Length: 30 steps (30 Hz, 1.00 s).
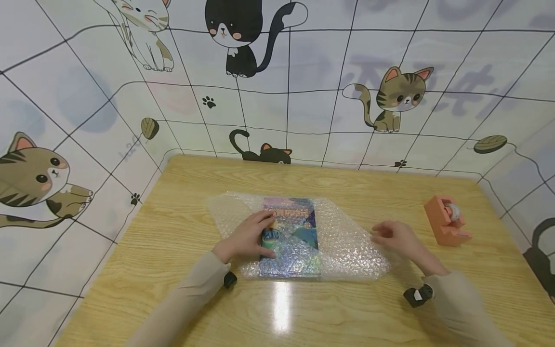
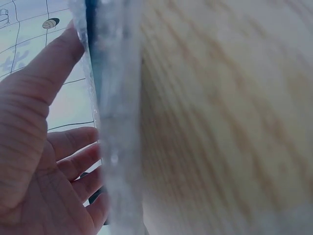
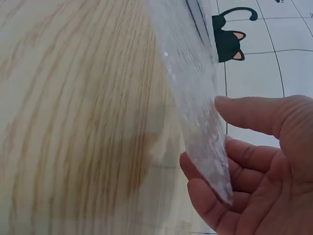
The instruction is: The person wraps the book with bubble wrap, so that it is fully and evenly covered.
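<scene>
In the head view, a book [image 1: 288,219] with a colourful blue, purple and green cover lies on a sheet of bubble wrap [image 1: 347,236]. Some of the clear wrap covers the book's lower part. My left hand [image 1: 249,236] rests on the book's left side, its thumb and fingers spread apart. At the sheet's right corner, my right hand [image 1: 396,238] holds the edge. From the right wrist, the bubble wrap [image 3: 195,103] shows lifted at its edge, with curled fingers [image 3: 203,196] beneath it and the thumb at its upper face.
An orange tape dispenser [image 1: 446,221] with a roll of tape stands on the right of the wooden table [image 1: 312,308]. Behind and beside the table are walls [image 1: 321,62] covered with a cat-and-grid print.
</scene>
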Tool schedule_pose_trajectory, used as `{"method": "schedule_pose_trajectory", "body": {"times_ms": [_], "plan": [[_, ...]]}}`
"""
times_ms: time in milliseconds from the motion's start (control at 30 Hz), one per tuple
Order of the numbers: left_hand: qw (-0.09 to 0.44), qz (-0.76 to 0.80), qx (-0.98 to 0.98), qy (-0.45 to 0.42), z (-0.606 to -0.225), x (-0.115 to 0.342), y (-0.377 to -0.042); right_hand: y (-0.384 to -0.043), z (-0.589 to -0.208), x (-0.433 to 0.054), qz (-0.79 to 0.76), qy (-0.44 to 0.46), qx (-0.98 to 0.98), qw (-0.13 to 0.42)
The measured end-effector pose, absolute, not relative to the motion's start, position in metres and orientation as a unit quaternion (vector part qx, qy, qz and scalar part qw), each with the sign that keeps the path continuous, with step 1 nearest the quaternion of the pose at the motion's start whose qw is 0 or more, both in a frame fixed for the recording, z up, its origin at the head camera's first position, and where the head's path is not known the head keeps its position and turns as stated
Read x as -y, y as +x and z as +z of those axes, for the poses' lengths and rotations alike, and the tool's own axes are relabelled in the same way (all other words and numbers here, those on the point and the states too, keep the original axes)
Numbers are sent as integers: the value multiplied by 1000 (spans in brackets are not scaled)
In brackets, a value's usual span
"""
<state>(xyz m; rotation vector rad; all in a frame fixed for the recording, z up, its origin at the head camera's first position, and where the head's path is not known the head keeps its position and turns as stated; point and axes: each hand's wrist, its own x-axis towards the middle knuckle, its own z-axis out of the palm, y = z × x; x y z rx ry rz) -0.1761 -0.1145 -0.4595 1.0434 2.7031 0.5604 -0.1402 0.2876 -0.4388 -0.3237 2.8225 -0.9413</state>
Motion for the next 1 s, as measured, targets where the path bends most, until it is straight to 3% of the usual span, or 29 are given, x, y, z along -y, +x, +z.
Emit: {"method": "schedule_pose_trajectory", "body": {"times_ms": [433,1000], "plan": [[96,198,-909,354,-459,114,-176,-136,-416,-300,-414,-88,-881,212],[94,197,-909,355,-461,116,-177,-158,-368,-231,-536,-79,-797,269]]}}
